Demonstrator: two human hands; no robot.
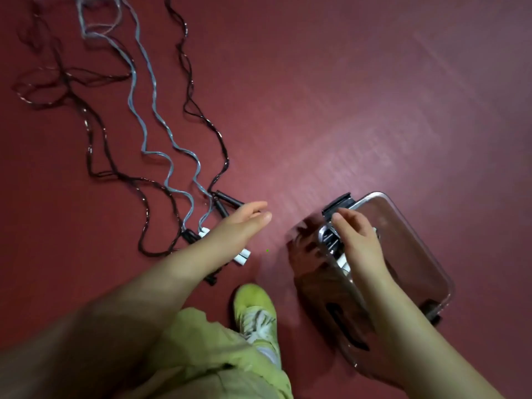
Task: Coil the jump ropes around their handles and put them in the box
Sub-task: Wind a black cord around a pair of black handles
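Right hand [355, 240] on the box [414, 254] latch

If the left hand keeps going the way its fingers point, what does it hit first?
Nothing obvious. The left hand points right and slightly away, over bare red floor. The black handles lie beside and under it, the clear box further right, off that line. Its height above the floor is unclear.
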